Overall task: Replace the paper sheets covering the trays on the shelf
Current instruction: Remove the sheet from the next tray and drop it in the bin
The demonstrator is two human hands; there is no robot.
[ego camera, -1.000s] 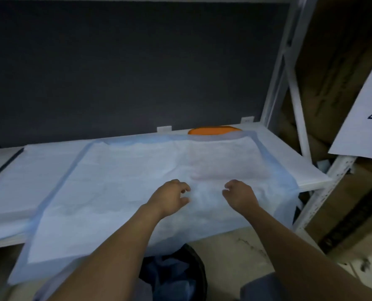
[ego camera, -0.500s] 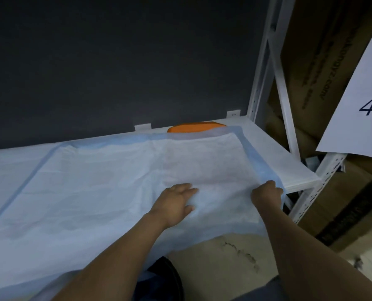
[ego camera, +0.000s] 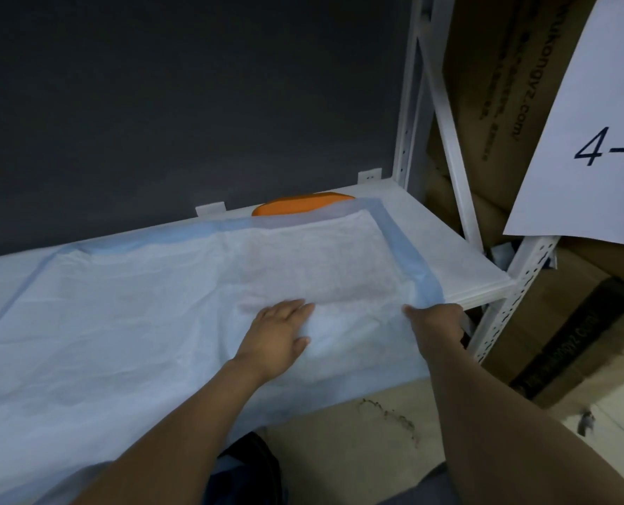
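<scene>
Where the paper lies: white, blue-bordered, crinkled paper sheet [ego camera: 139,304] spread over the shelf from 9 o'clock to about 2 o'clock of the view, with its front margin hanging off the shelf lip toward 6 o'clock.
Left hand [ego camera: 277,333]: flat on the paper sheet near mid-view, fingers straight and aimed at 1 o'clock. It presses down and clasps nothing.
Orange tray [ego camera: 299,205]: at 12 o'clock from the left hand, a rounded orange plastic edge shows behind the sheet's back border. The rest is covered, with a faint reddish patch showing through.
Right hand [ego camera: 436,320]: at 3 o'clock from the left hand, thumb on top and fingers curled over the sheet's front right corner, grasping it at the shelf lip.
White metal shelf board [ego camera: 449,256]: bare strip at 2 o'clock, beyond the blue border.
White paper sign [ego camera: 595,122]: at 2 o'clock, marked "4-", hanging before brown cardboard boxes [ego camera: 485,67].
Handling: the paper sheet looks very light, limp and creasing. It would likely slide on the smooth board, billow if moved fast, and tear if yanked.
Where to hold: probably the blue border at a corner, pinched, with a flat palm anchoring the middle. Pull gently toward 3 o'clock so the border squares with the shelf and the tray is fully covered.
</scene>
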